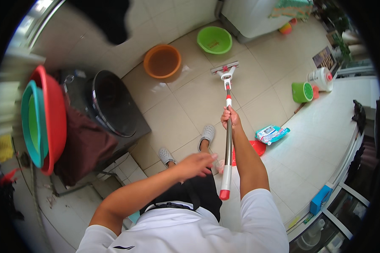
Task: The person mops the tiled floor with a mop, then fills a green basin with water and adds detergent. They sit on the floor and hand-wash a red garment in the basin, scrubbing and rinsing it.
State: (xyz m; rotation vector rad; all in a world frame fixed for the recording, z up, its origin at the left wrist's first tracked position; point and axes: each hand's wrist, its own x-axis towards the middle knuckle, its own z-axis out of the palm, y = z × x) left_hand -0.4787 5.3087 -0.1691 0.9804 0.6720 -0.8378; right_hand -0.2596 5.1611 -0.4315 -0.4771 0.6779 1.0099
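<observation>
My right hand (pixel 231 117) grips the metal pole of a sponge mop (pixel 229 139) partway along its length. The mop's white and red frame carries a wide head (pixel 224 67) at the far end; whether that head touches the floor, I cannot tell. Its grey handle end with a red cap points back toward my body. My left hand (pixel 198 166) is slightly blurred, held in front of my waist with its fingers apart and nothing in it. It is close to the pole's lower part but apart from it.
An orange basin (pixel 162 61) holding brownish liquid and a green basin (pixel 214 40) stand by the tiled wall. To the left are a black front-loading washer (pixel 114 101) and stacked basins (pixel 55 123). On the right lie a teal packet (pixel 272 134), a green container (pixel 301 92) and a white bucket (pixel 319 79).
</observation>
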